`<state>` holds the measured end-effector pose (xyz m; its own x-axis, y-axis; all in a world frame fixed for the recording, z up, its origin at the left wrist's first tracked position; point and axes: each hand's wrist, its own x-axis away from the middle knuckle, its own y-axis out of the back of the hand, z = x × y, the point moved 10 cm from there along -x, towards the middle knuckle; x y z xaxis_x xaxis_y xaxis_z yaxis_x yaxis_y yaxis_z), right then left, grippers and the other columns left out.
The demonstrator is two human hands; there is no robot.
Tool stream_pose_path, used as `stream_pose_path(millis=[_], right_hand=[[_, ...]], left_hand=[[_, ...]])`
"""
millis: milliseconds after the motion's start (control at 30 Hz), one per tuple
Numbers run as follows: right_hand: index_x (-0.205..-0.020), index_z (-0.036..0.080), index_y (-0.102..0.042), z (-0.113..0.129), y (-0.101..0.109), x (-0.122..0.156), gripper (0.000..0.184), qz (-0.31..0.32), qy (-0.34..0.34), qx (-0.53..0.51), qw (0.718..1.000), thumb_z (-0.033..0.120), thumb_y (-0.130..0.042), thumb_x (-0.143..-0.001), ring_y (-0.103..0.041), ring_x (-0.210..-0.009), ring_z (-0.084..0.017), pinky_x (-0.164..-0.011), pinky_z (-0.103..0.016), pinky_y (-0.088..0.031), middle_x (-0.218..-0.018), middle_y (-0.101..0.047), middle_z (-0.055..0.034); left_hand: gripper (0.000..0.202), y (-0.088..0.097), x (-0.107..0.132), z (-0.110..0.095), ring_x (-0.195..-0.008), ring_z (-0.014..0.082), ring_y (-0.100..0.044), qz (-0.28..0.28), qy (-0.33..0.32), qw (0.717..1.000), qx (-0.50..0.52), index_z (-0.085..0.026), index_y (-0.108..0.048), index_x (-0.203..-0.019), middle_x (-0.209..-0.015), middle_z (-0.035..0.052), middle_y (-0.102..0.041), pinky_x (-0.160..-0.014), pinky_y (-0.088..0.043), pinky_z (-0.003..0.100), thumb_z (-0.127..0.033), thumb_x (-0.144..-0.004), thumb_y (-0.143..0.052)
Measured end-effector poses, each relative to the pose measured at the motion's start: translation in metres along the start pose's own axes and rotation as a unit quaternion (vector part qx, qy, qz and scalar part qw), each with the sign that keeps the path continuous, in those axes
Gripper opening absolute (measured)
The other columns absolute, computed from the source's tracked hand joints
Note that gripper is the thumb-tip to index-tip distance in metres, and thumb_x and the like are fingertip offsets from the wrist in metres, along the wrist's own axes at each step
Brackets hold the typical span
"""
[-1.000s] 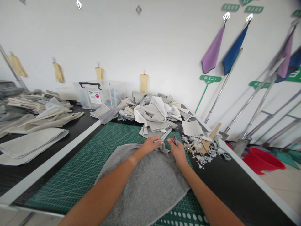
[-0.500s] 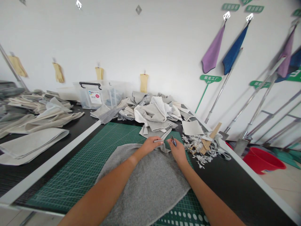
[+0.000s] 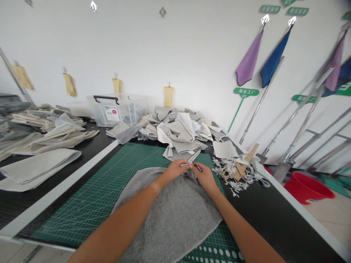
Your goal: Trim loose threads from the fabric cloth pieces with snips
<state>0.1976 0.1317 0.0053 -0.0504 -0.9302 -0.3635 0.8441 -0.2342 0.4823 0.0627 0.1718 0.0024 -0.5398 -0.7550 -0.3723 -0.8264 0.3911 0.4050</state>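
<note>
Grey fabric cloth [image 3: 175, 215] lay on the green gridded mat [image 3: 95, 190]; near the mat's far edge, my left hand [image 3: 177, 169] pinched it, my right hand [image 3: 204, 176] clasped a slim metal tool [image 3: 197, 167].

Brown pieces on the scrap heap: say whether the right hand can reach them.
Likely yes: the brown pieces lie exposed atop the scrap heap beside the right hand, though it holds a small tool.

At six o'clock the bottom edge cuts off the grey cloth [image 3: 175, 219]; the right hand [image 3: 205, 178] hides part of a small tool [image 3: 197, 167], perhaps snips. At nine, the fabric stack [image 3: 16, 137] is cropped.
</note>
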Motion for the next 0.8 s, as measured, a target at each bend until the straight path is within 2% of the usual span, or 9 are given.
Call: stream_pose_path(millis=[200,333,467,633,700,800], right_hand=[[-0.088,0.018,-0.074,-0.011,0.005,-0.001,0.038,-0.015,-0.024,0.030,0.999,0.052,-0.057,-0.087,-0.056,-0.068,-0.018,-0.062,-0.025,-0.037,-0.075,-0.068,-0.0021],[-0.088,0.018,-0.072,-0.007,0.011,-0.001,0.042,-0.035,-0.020,0.055,0.998,0.055,-0.052,-0.090,-0.054,-0.065,-0.018,-0.061,-0.026,-0.035,-0.071,-0.066,-0.0024],[-0.092,0.016,-0.071,-0.009,0.035,-0.001,0.045,-0.106,-0.037,0.067,0.991,0.057,-0.050,-0.090,-0.054,-0.065,-0.019,-0.062,-0.028,-0.036,-0.073,-0.066,-0.0049],[-0.098,0.016,-0.072,-0.029,0.065,-0.004,0.042,-0.171,-0.067,0.061,0.981,0.051,-0.052,-0.088,-0.056,-0.071,-0.021,-0.066,-0.029,-0.039,-0.079,-0.069,-0.0066],[-0.100,0.015,-0.074,-0.034,0.064,-0.005,0.042,-0.165,-0.071,0.047,0.983,0.050,-0.055,-0.086,-0.055,-0.069,-0.020,-0.064,-0.028,-0.039,-0.078,-0.068,-0.0059],[-0.089,0.015,-0.075,-0.029,0.042,-0.006,0.043,-0.098,-0.070,0.021,0.992,0.054,-0.059,-0.083,-0.050,-0.063,-0.018,-0.058,-0.026,-0.036,-0.070,-0.065,-0.0038]], left_hand=[[0.031,-0.004,0.001,0.008,-0.084,0.0181,-0.064,-0.004,0.014,0.999,-0.035,-0.017,-0.074,-0.096,-0.088,0.0016,-0.073,-0.078,-0.045,0.025,-0.043,-0.088,-0.059],[0.033,-0.003,0.002,0.006,-0.084,0.0185,-0.064,-0.009,0.008,0.999,-0.032,-0.017,-0.074,-0.097,-0.089,0.0020,-0.073,-0.079,-0.046,0.026,-0.045,-0.089,-0.059],[0.033,0.006,0.003,0.001,-0.082,0.0192,-0.063,-0.011,0.001,1.000,-0.029,-0.016,-0.073,-0.093,-0.086,0.0027,-0.072,-0.076,-0.045,0.026,-0.046,-0.089,-0.058],[0.032,0.020,0.003,0.000,-0.077,0.0176,-0.059,-0.001,0.010,0.999,-0.036,-0.016,-0.072,-0.089,-0.082,0.0024,-0.069,-0.070,-0.041,0.025,-0.044,-0.091,-0.058],[0.031,0.022,0.003,-0.001,-0.077,0.0171,-0.058,-0.011,0.007,0.999,-0.038,-0.016,-0.071,-0.090,-0.083,0.0022,-0.068,-0.070,-0.040,0.025,-0.043,-0.091,-0.057],[0.032,0.020,0.004,-0.002,-0.077,0.0171,-0.058,-0.022,0.001,0.999,-0.041,-0.016,-0.069,-0.087,-0.081,0.0019,-0.067,-0.070,-0.041,0.025,-0.044,-0.092,-0.056]])
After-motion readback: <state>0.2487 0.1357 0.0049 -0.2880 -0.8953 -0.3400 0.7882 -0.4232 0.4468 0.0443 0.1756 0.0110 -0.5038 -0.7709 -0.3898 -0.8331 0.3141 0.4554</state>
